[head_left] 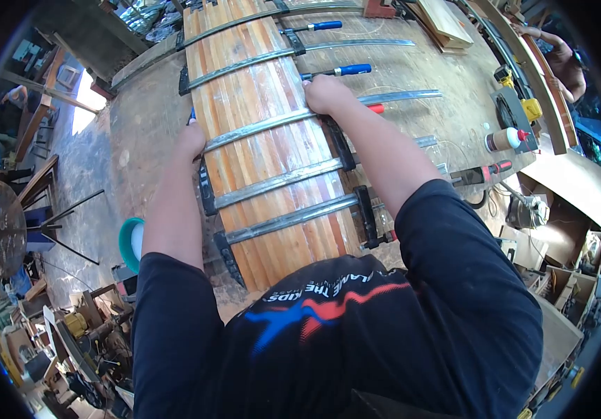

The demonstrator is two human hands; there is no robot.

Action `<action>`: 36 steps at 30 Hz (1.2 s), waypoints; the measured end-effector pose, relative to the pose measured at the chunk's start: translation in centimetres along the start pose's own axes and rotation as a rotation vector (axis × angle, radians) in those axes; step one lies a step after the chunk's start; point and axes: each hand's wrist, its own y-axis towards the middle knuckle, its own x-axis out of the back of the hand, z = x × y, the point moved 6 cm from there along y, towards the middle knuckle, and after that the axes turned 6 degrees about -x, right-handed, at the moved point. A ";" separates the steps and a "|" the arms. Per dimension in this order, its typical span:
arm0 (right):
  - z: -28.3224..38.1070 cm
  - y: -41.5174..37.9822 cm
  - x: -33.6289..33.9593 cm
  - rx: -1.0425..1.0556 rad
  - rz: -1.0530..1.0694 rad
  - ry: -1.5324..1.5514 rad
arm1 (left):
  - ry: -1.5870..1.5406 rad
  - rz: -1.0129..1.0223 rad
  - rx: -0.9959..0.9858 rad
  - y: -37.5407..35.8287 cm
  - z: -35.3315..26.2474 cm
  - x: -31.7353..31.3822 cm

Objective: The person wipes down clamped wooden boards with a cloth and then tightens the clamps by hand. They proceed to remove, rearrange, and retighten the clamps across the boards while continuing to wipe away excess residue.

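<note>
A long panel of glued wooden strips (272, 269) lies on the workbench, with several metal bar clamps (272, 127) running across it. My left hand (190, 142) is at the panel's left edge, fingers curled beside a small blue piece (192, 114) that I cannot identify. At the right edge my right hand (327, 95) is closed, just above the middle clamp's bar and close to a blue clamp handle (353, 70). What either hand grips is hidden. Black clamp jaws (367, 216) press against the panel's sides.
A white glue bottle with a red cap (504, 140) and a yellow-black power tool (517, 105) lie to the right. A green-rimmed bucket (130, 244) stands left. Boards (447, 28) rest on the bench (140, 140). Another person (562, 66) handles a beam at upper right.
</note>
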 end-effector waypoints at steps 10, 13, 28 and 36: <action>0.0 -1.7 0.6 -0.074 -0.080 0.024 | 0.067 -0.001 0.010 0.8 1.0 -0.1; -0.1 -1.6 0.8 -0.062 -0.099 0.031 | 0.089 -0.015 0.014 1.2 1.1 -0.3; -1.0 -2.0 0.9 0.030 -0.126 0.120 | 0.048 -0.026 0.000 2.0 1.2 -0.6; -2.0 -1.9 1.1 0.121 -0.093 0.191 | -0.138 -0.021 0.071 5.9 5.1 -1.3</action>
